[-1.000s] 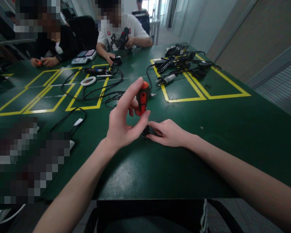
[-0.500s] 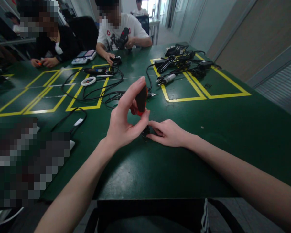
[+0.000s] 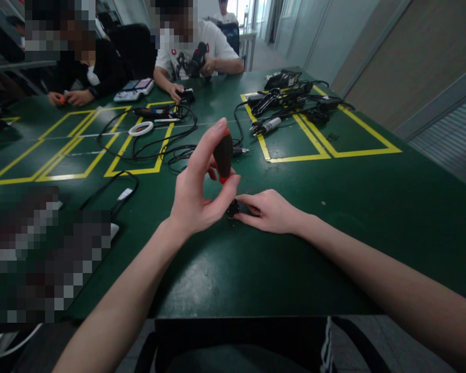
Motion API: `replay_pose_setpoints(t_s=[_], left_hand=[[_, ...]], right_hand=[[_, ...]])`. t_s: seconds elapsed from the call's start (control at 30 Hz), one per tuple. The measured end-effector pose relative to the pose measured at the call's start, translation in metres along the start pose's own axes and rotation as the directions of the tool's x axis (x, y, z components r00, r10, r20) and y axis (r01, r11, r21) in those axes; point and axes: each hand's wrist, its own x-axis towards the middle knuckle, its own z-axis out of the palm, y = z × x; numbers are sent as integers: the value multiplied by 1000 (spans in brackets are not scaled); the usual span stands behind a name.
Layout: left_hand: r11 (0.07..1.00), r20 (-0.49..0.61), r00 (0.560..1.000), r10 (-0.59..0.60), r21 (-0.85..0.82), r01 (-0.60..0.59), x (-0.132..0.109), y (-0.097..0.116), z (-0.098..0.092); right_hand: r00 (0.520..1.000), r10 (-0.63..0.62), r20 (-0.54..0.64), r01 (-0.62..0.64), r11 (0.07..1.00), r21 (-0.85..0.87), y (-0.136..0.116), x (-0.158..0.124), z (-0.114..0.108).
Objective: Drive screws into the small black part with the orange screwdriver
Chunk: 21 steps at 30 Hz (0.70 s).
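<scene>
My left hand is closed around a screwdriver with a dark grey and red handle. The handle stands nearly upright, and the shaft is hidden behind my thumb. Directly below it, a small black part rests on the green table. Thumb and forefinger of my right hand pinch this part from the right. Its exact kind is too small and too covered to make out.
Beyond my hands lie black cables, a white ring and a pile of black corded devices near yellow tape outlines. Two blurred-out panels lie at the left. Across the table, a person in white holds a black tool.
The screwdriver handle has tilted slightly to the left, and my left fingertips have shifted with it. My right hand keeps its pinch on the small black part.
</scene>
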Motion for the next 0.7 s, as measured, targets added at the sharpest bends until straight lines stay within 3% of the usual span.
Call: replay_pose_setpoints(t_s=[0.1,0.5,0.7], left_hand=[[999,-4,1000,-10,-41,10,-1,0,-1],[996,-27,1000,-15,87,17,1,4,0],[997,-21,998,64,41,-63,2,1,0]], right_hand=[[1000,0,0,0,1000,4,1,0,0],[999,25,23,-25,1000,12,-1,1,0],[1000,31,-3,-31,999,24,0,1,0]])
